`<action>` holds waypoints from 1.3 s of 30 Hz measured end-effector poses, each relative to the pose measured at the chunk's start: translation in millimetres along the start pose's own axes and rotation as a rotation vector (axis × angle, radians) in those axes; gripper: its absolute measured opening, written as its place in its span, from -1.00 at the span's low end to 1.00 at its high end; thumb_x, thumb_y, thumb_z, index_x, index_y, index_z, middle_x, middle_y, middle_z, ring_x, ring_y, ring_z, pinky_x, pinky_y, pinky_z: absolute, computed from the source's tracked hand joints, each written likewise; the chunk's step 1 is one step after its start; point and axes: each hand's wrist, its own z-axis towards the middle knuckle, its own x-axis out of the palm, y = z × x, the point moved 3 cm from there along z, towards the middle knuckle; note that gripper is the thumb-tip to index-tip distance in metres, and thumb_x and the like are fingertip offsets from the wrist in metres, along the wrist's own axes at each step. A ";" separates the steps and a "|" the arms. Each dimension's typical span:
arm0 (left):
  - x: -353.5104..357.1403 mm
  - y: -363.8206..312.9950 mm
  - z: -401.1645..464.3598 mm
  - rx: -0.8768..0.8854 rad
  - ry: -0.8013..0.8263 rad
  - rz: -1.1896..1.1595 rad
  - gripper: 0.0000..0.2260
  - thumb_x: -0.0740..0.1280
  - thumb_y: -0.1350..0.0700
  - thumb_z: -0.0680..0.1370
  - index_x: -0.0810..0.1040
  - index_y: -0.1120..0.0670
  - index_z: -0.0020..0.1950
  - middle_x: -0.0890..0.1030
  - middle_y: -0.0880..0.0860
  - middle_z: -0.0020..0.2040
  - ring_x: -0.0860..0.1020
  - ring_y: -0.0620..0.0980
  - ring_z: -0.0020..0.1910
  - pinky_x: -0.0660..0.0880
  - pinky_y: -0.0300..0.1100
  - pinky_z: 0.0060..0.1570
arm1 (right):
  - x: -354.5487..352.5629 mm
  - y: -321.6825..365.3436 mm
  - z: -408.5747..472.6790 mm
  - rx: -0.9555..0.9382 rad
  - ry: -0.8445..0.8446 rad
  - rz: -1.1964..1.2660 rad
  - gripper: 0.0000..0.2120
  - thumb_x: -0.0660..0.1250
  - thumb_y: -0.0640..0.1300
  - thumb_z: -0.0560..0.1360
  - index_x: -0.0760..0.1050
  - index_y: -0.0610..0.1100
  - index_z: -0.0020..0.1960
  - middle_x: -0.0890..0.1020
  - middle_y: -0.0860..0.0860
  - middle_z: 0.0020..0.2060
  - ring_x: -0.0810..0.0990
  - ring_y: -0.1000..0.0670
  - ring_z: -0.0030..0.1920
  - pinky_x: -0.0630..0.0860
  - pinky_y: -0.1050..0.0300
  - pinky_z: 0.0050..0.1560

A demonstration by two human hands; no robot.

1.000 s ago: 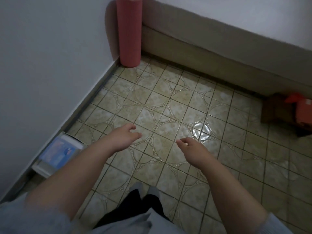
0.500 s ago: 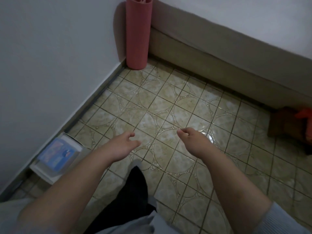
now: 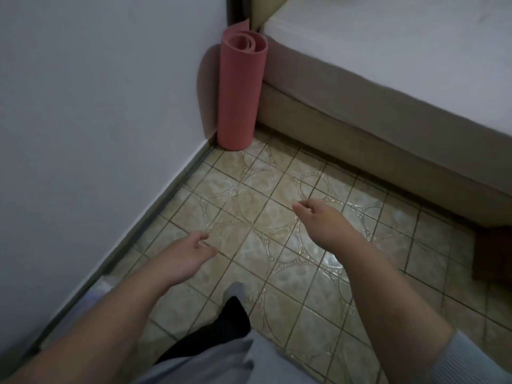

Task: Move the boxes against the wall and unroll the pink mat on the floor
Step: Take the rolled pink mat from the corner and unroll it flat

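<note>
The pink mat stands upright and rolled in the far corner, between the white wall and the bed. My left hand hovers over the tiled floor, empty, fingers loosely apart. Further forward and to the right is my right hand, also empty with fingers loosely curled. Both hands are well short of the mat. A pale box lies against the left wall, mostly hidden behind my left forearm. A dark brown box sits at the right edge beside the bed.
A bed with a beige base and a white mattress runs along the far right. The white wall borders the left. My foot in a grey sock steps onto the patterned tiles.
The view has moved toward the corner, so the mat looks bigger and the bed top shows. My right hand reaches further forward. The pale box has slipped behind my left arm.
</note>
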 end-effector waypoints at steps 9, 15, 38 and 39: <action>-87.1 -173.2 154.0 0.174 -0.034 0.030 -0.52 0.31 -0.08 0.46 0.36 0.00 0.35 0.60 0.10 0.02 0.57 0.06 0.03 0.47 0.02 0.17 | -43.7 -17.6 73.9 0.223 -0.057 0.129 -0.59 0.15 0.15 0.55 0.45 -0.03 0.30 0.57 -0.05 0.19 0.54 -0.03 0.14 0.37 0.14 -0.02; -105.9 -264.4 242.0 0.220 -0.014 0.010 -0.38 0.29 -0.19 0.33 0.36 -0.04 0.35 0.61 0.05 0.00 0.57 0.00 0.01 0.47 -0.03 0.12 | -87.3 -3.3 170.7 0.252 -0.050 0.124 -0.61 0.14 0.12 0.56 0.45 -0.04 0.28 0.57 -0.06 0.20 0.53 -0.03 0.14 0.36 0.15 0.03; -316.8 -340.9 493.9 -0.063 -0.142 -0.094 -0.50 0.31 0.01 0.51 0.30 0.10 0.41 0.52 0.11 0.14 0.54 0.13 0.14 0.41 -0.11 0.12 | -142.9 350.0 609.9 -0.214 0.103 -0.118 -0.63 0.14 0.08 0.57 0.43 -0.06 0.30 0.58 -0.10 0.18 0.51 -0.04 0.07 0.33 0.19 -0.02; -328.7 -352.7 510.1 -0.047 -0.162 -0.052 -0.48 0.31 -0.01 0.51 0.28 0.09 0.42 0.52 0.12 0.21 0.51 0.10 0.19 0.38 -0.12 0.18 | -141.2 355.4 624.5 -0.209 0.080 -0.128 -0.62 0.15 0.07 0.57 0.41 -0.08 0.32 0.57 -0.12 0.20 0.51 -0.09 0.15 0.37 0.16 0.04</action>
